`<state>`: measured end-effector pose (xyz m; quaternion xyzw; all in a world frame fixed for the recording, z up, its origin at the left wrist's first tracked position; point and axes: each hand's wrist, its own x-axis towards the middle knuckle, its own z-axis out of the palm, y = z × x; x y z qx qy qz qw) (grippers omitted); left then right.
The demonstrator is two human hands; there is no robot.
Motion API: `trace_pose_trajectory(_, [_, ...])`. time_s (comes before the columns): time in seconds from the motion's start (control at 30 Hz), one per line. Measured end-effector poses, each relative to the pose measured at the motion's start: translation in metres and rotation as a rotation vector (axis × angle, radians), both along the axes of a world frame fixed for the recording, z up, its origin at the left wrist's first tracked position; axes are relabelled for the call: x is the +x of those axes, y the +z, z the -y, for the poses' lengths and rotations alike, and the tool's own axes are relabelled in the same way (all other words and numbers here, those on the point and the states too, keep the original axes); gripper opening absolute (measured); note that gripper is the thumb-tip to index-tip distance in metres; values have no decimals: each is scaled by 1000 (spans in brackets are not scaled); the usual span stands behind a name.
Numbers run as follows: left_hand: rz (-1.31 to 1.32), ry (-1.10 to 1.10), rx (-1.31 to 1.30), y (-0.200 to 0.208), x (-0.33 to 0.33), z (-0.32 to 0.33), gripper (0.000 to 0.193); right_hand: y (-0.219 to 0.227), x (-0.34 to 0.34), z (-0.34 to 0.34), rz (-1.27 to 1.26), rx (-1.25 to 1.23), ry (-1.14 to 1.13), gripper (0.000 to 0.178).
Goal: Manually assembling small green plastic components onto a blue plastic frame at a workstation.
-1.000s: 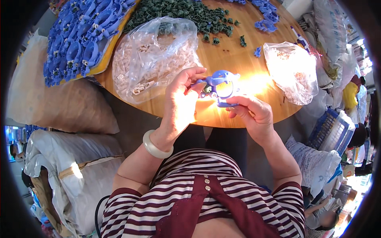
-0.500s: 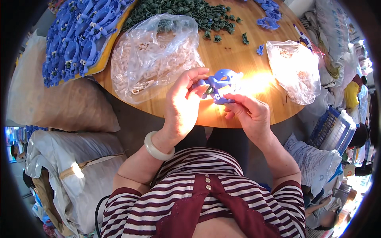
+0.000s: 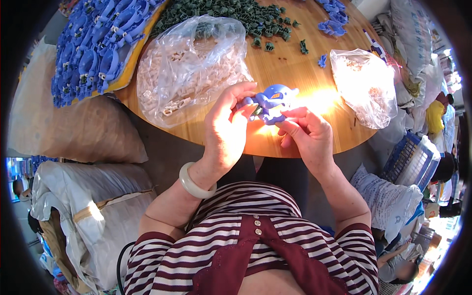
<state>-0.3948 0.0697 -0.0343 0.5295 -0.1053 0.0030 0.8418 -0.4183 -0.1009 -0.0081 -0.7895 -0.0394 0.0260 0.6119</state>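
Over the near edge of the round wooden table (image 3: 275, 54), a blue plastic toy piece (image 3: 275, 96) with an orange patch is held up between my hands. My left hand (image 3: 228, 115) grips its left side between thumb and fingers, and a bit of dark green shows by the thumb. The fingertips of my right hand (image 3: 306, 132) pinch at the lower right of the piece. Whatever small part those fingertips may hold is hidden. Strong sunlight washes out the tabletop just beyond my right hand.
A clear bag of cream plastic parts (image 3: 191, 73) lies left, a smaller clear bag (image 3: 364, 88) right. Green parts (image 3: 221, 19) are heaped at the back, near blue pieces (image 3: 333, 24). A yellow-edged tray of blue pieces (image 3: 132, 73) overhangs the table's left. Sacks (image 3: 73, 108) stand around.
My right hand has shifted slightly up against the lower edge of the blue piece. My left hand keeps its grip almost unmoved.
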Motion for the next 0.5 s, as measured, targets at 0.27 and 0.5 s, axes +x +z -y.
trace_pose_trajectory(0.27, [25,65,129,4,1,4,37,6,6,-4,-59,-25,-6,8])
trace_pose_trajectory(0.5, [47,101,163,6,1,3,35,6,1,-7,7,-118,11,13])
